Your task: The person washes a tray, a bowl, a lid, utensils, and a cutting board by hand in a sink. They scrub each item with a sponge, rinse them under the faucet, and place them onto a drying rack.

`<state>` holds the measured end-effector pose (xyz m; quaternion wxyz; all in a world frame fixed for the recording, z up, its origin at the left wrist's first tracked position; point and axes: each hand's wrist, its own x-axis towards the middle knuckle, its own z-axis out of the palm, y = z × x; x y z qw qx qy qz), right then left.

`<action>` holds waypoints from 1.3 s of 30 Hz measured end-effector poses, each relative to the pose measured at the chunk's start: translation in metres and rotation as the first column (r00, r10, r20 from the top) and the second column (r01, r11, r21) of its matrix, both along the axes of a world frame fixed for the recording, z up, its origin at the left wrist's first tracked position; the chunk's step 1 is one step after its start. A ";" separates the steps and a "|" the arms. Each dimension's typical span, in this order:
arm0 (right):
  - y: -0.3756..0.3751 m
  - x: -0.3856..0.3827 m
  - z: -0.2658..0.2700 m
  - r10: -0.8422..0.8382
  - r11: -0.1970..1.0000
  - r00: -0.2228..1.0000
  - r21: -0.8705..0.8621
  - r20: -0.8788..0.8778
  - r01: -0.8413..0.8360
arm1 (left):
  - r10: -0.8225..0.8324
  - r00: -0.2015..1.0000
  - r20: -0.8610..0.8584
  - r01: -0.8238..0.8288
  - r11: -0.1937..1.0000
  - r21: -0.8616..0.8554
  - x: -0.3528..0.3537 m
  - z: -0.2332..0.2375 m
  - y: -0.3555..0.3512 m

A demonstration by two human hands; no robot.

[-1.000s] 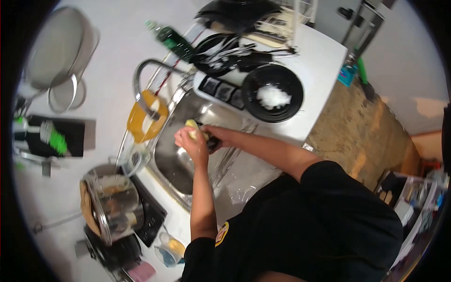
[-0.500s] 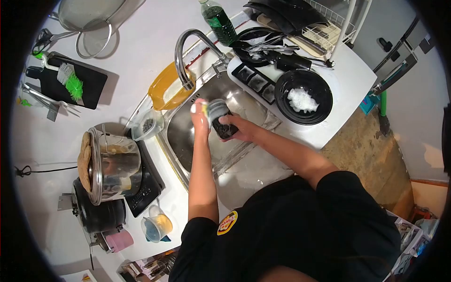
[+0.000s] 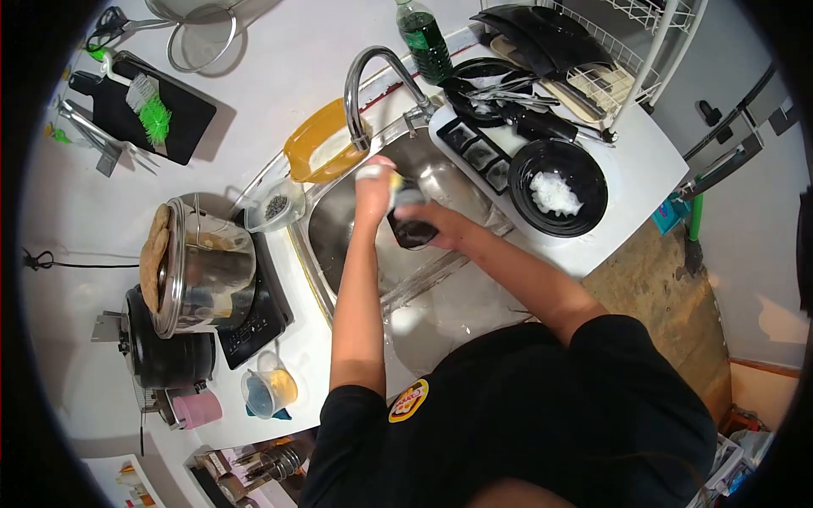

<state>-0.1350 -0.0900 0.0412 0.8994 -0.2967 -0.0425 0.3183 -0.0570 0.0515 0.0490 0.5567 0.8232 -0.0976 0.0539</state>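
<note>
Head view: sink (image 3: 339, 229) sits under both hands' fingers, black bowl (image 3: 598, 190) with white suds (image 3: 555, 194) is off to the right of the right fingers. Dark container (image 3: 413, 230) is between the hands, right hand (image 3: 446, 225) fingers wrapped on its side. Yellow sponge (image 3: 395, 181) is at the left hand (image 3: 373, 191) fingertips, fingers bent around it, exact finger spacing too blurred to tell.
</note>
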 end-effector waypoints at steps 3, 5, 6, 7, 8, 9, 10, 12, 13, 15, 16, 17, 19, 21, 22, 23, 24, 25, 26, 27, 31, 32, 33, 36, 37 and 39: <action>0.017 0.003 -0.026 -0.173 0.845 0.895 -0.405 0.410 0.349 | 0.136 0.986 0.095 -0.165 0.830 0.533 -0.032 0.035 -0.033; 0.006 0.009 -0.025 -0.046 0.993 0.996 -0.102 0.072 0.053 | 0.107 0.992 0.073 -0.118 0.979 0.168 -0.020 0.028 -0.025; 0.003 0.007 -0.027 0.072 0.994 0.994 0.092 -0.088 -0.064 | 0.056 0.998 0.010 -0.054 0.987 -0.152 -0.013 0.017 -0.016; -0.004 -0.003 0.005 0.110 0.940 0.985 0.335 -0.136 -0.059 | 0.058 0.991 -0.118 -0.098 0.921 -0.377 -0.014 0.015 -0.015; -0.003 -0.001 0.000 0.124 0.965 0.980 0.249 -0.156 -0.082 | 0.071 0.994 -0.088 -0.089 0.972 -0.217 -0.012 0.013 -0.013; -0.001 0.003 -0.010 0.134 0.981 0.975 0.163 -0.179 -0.105 | 0.078 0.995 -0.059 -0.081 0.996 -0.047 -0.011 0.010 -0.011; 0.002 0.006 -0.019 0.143 0.988 0.970 0.077 -0.199 -0.130 | 0.080 0.996 -0.026 -0.076 0.989 0.125 -0.009 0.008 -0.009; 0.009 0.005 -0.024 -0.042 0.944 0.986 -0.316 0.161 0.092 | 0.198 0.980 0.024 -0.169 0.762 0.625 -0.036 0.048 -0.041; 0.008 0.002 -0.016 -0.069 0.939 0.981 -0.320 0.181 0.125 | 0.180 0.981 0.066 -0.187 0.818 0.544 -0.037 0.048 -0.038; 0.005 0.007 -0.020 -0.034 0.971 0.997 -0.235 0.063 0.048 | 0.213 0.976 0.055 -0.220 0.944 0.246 -0.029 0.042 -0.033; 0.002 0.006 -0.017 -0.020 0.996 0.999 -0.089 -0.025 0.018 | 0.247 0.969 -0.016 -0.247 0.969 0.024 -0.020 0.029 -0.026; -0.001 0.005 -0.011 0.006 0.998 0.994 0.062 -0.107 0.001 | 0.263 0.961 -0.090 -0.276 0.941 -0.196 -0.014 0.018 -0.021; -0.001 0.011 -0.010 0.011 0.974 0.984 0.225 -0.177 0.030 | 0.287 0.958 -0.026 -0.287 0.939 -0.190 -0.014 -0.007 -0.020; -0.009 0.022 -0.006 0.021 0.986 0.956 0.163 -0.293 0.028 | 0.293 0.946 0.139 -0.288 0.956 -0.051 -0.039 -0.002 -0.033; -0.012 0.024 -0.002 0.023 0.991 0.937 0.132 -0.349 0.025 | 0.235 0.917 0.324 -0.288 0.949 0.127 -0.053 -0.004 -0.038; -0.013 0.024 0.001 0.001 0.999 0.951 0.039 -0.309 0.012 | 0.087 0.914 0.396 -0.188 0.956 0.225 -0.063 0.010 -0.043; -0.010 0.026 -0.008 0.021 0.999 0.961 0.030 -0.277 -0.013 | -0.063 0.893 0.445 -0.096 0.940 0.327 -0.072 0.023 -0.047; -0.004 0.028 -0.026 0.044 0.999 0.968 0.020 -0.247 -0.040 | -0.055 0.885 0.462 -0.103 0.945 0.309 -0.066 0.018 -0.043; 0.001 0.029 -0.040 0.068 0.998 0.974 0.009 -0.216 -0.067 | 0.035 0.914 0.404 -0.150 0.955 0.257 -0.058 0.018 -0.035; 0.004 0.030 -0.053 0.125 0.991 0.976 -0.031 -0.178 -0.133 | 0.121 0.933 0.340 -0.200 0.957 0.209 -0.048 0.019 -0.025; -0.001 0.014 -0.013 0.092 0.991 0.951 0.119 -0.296 -0.059 | -0.017 0.885 0.465 -0.122 0.956 0.267 -0.056 0.003 -0.032; -0.003 0.014 -0.015 0.090 0.994 0.962 0.086 -0.258 -0.070 | -0.111 0.879 0.464 -0.023 0.962 0.273 -0.065 0.014 -0.040; -0.006 0.017 -0.021 0.089 0.996 0.971 0.051 -0.220 -0.080 | -0.205 0.865 0.457 0.079 0.957 0.278 -0.074 0.024 -0.047; 0.002 0.024 -0.055 0.130 0.983 0.975 0.152 -0.180 -0.103 | 0.103 0.970 0.221 -0.141 0.976 0.164 -0.033 0.003 -0.007; 0.005 0.022 -0.052 0.141 0.975 0.973 0.194 -0.184 -0.105 | 0.141 0.987 0.075 -0.153 0.969 0.194 -0.027 0.008 0.001; 0.008 0.022 -0.045 0.112 0.973 0.969 0.222 -0.220 -0.062 | -0.018 0.903 0.430 -0.120 0.949 0.291 -0.041 -0.006 -0.021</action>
